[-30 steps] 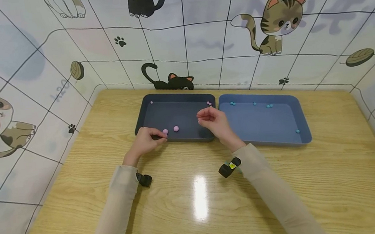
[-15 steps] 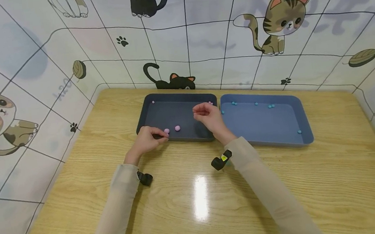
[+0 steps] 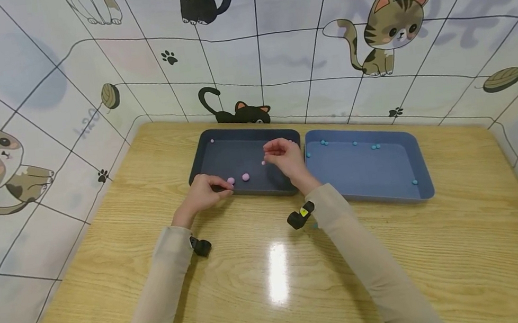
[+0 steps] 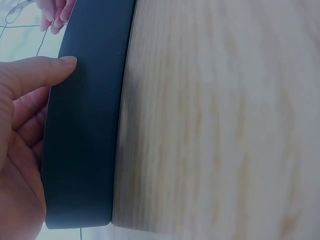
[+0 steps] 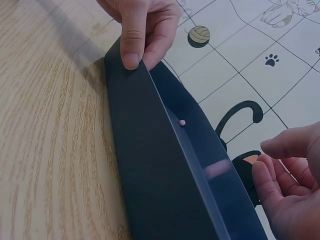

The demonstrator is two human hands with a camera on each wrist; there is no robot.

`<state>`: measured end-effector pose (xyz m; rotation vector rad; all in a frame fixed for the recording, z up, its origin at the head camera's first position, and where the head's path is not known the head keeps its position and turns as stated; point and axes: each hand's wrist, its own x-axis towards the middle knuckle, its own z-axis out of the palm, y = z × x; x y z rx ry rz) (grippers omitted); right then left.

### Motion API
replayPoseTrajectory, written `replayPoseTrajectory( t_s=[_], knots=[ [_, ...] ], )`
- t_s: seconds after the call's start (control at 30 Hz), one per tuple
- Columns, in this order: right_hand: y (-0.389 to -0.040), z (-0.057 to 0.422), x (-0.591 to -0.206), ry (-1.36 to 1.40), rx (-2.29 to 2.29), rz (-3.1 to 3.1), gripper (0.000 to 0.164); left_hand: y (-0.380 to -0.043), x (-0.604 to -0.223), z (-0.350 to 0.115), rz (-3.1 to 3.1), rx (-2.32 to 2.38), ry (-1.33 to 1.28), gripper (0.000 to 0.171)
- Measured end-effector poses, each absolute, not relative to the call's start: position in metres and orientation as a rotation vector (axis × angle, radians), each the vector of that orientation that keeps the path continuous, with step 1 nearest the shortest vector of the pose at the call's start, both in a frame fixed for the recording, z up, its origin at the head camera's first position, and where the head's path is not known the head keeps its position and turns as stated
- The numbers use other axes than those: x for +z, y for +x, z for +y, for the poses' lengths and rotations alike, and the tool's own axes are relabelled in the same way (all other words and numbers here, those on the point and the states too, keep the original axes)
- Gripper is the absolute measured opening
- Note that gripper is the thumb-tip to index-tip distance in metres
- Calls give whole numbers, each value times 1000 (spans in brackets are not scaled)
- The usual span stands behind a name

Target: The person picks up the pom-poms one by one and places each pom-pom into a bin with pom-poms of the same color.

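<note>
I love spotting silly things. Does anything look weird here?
Yes: in the right wrist view, a pink streak shows beside the right hand. The pink ball in the dark tray looks sharper, so the streak may be a falling ball.

Beige slvs (image 3: 153, 296), blk wrist cams (image 3: 201, 247), prob. strapped

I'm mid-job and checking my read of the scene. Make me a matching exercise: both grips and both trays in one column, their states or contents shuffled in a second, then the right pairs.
Column one:
1. left grip
2. right grip
3. dark tray
4. blue tray

Column two:
A. has pink balls in it
B. hovers over a tray
C. has blue-green balls in it
D. pinches a tray wall

Pairs: 1-D, 2-B, 3-A, 4-C
</note>
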<state>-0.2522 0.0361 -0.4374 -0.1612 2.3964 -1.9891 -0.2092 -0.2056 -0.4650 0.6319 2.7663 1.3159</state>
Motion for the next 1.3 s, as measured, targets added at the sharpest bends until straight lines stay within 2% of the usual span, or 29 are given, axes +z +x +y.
replayPoseTrajectory(
  t_s=[0.33,0.67,1.0,1.3],
  knots=[
    [-247,44,-433,-198,-2044,2387,21,-210,-465,-202,2762,1303,642,4],
    [-220,66,-426,-302,-2139,2310,20,-208,-462,-198,2765,1303,632,4],
    [-199,100,-418,-434,-2093,2336,18,-207,-460,-199,2780,1285,626,4],
    [-177,141,-402,-397,-1946,2447,18,-207,-461,-201,2833,1306,725,4]
  ],
)
